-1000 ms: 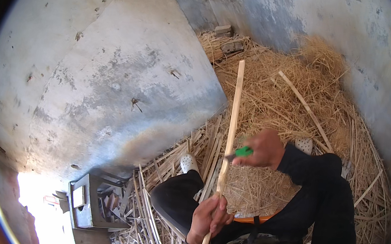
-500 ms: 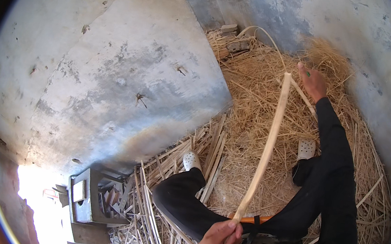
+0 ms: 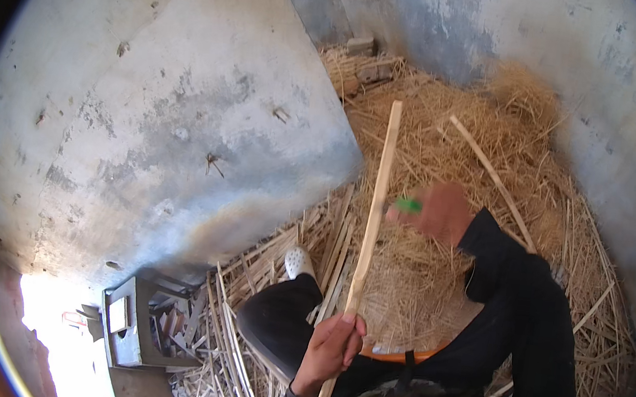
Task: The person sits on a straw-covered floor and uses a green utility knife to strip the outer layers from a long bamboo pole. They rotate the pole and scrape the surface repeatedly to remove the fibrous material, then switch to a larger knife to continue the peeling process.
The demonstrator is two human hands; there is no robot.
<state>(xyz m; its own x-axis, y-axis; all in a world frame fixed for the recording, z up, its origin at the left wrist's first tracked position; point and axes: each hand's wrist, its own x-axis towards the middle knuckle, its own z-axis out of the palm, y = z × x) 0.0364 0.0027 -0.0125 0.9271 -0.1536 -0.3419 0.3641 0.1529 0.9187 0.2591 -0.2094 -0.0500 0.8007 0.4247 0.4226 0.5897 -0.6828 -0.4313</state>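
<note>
A long, pale, slightly bent strip of split wood or bamboo [image 3: 381,197] rises from the lower edge, its far tip above the straw. My left hand [image 3: 332,349] is closed around its lower part, fingers wrapped over it. My right hand [image 3: 442,211] is beside the strip's middle, a small gap to its right, and smeared by motion. Its fingers are closed on a small green thing [image 3: 408,206] whose kind is too blurred to tell. Another pale strip [image 3: 493,174] lies on the straw past my right forearm.
Straw and fine shavings [image 3: 513,110] cover the floor. Long split strips [image 3: 240,345] are piled at the left. A worn wall [image 3: 188,107] juts in close on the left. A grey wooden stool-like piece [image 3: 135,327] lies on its side. My white clog [image 3: 300,262] is among the strips.
My right hand has come back toward me from near the strip's tip. The strip has swung left and stands straighter. A thin curling sliver near its tip is no longer seen.
</note>
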